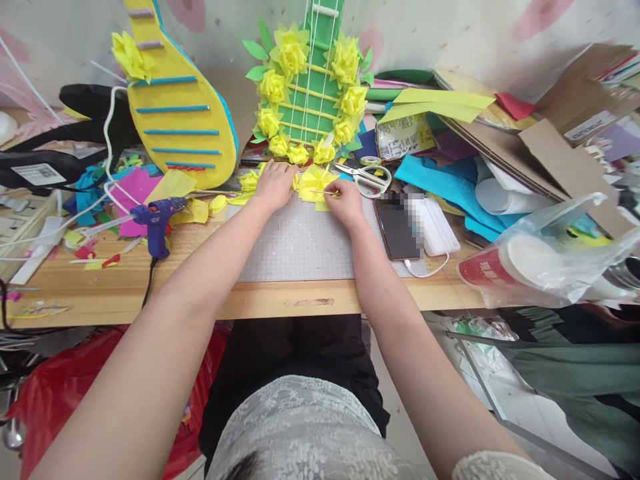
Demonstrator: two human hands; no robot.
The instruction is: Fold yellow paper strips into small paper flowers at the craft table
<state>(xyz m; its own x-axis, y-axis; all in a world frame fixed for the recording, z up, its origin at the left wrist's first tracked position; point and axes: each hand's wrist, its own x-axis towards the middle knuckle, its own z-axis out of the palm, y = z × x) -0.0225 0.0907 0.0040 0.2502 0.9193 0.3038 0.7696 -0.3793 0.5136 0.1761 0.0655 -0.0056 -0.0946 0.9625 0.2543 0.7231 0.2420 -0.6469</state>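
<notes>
My left hand (274,185) lies palm down on yellow paper pieces at the far edge of the grey cutting mat (295,243), pressing on a yellow paper flower (249,180). My right hand (344,202) pinches a thin stick (323,193) that lies across a folded yellow paper piece (315,181). Just beyond both hands stands a green paper guitar (313,87) ringed with yellow paper flowers.
A purple glue gun (156,220) rests on the wooden table to the left. White scissors (367,177), a phone (397,229) and a white charger sit to the right. A yellow paper instrument (175,113), coloured paper, cardboard (550,157) and a plastic bag (555,257) crowd the table.
</notes>
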